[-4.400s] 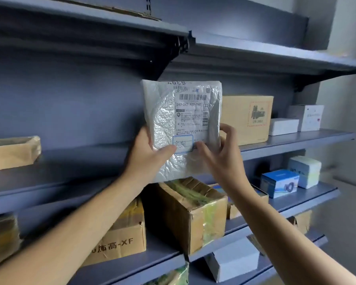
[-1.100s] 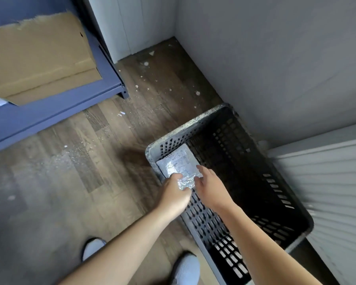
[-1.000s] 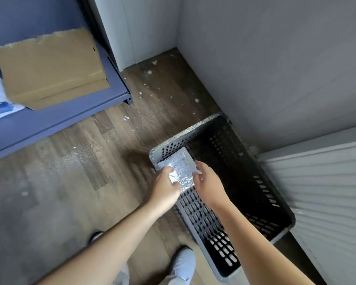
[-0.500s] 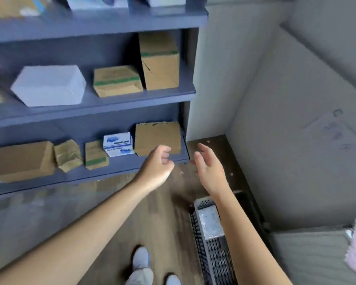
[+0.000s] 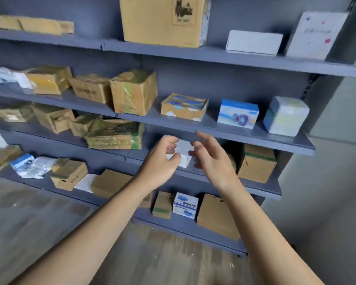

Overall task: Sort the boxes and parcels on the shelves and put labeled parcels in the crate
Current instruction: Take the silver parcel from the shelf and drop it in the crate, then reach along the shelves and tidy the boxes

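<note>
Blue-grey shelves (image 5: 224, 132) fill the view, loaded with boxes and parcels. My left hand (image 5: 162, 159) and my right hand (image 5: 212, 157) are raised side by side in front of the third shelf, fingers apart, holding nothing. Between and behind them sits a white box (image 5: 183, 153), partly hidden by both hands. Above it stand a taped cardboard box (image 5: 134, 92), a blue-patterned box (image 5: 184, 106) and a white-blue product box (image 5: 237, 113). The crate and the silver parcel are out of view.
A large cardboard box (image 5: 162, 19) and white boxes (image 5: 254, 42) stand on the top shelf. Brown boxes (image 5: 256, 162) and a flat cardboard piece (image 5: 216, 215) sit on the lower shelves. A plastic parcel (image 5: 32, 166) lies at left. Wooden floor (image 5: 162, 258) lies below, a grey wall at right.
The silver parcel was carried from the shelf and released into the crate. My view has swung up from the crate to the shelves, and both empty hands have risen to the third shelf.
</note>
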Tool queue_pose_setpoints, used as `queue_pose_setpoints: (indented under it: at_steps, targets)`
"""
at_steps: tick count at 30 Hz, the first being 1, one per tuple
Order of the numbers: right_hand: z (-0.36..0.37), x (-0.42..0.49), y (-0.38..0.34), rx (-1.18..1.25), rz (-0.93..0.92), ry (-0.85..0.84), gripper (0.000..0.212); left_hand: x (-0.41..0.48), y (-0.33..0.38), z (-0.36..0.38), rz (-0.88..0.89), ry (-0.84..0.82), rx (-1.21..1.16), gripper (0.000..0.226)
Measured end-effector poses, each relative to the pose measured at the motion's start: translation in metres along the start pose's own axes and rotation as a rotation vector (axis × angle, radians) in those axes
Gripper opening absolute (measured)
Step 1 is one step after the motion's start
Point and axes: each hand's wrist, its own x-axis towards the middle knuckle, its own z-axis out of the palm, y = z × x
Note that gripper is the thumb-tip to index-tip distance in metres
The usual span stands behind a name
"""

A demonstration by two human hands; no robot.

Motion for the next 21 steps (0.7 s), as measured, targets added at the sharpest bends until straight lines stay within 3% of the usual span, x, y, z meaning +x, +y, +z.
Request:
queue_pose_setpoints:
  at_steps: [9, 15, 21]
  targets:
    - [0.189, 0.074, -0.085, 0.063, -0.129, -0.147, 0.024, 0.037, -0.052, -0.223, 0.025, 0.229, -0.053, 0.032]
    - [0.305, 0.131, -0.154, 0.042, -0.235, -0.087, 0.031, 0.073, -0.083, -0.361, 0.112, 0.299, -0.012, 0.03]
    - [0.38, 0.178, -0.183, 0.071, -0.255, -0.047, 0.03, 0.12, -0.103, -0.443, 0.183, 0.322, -0.006, 0.031]
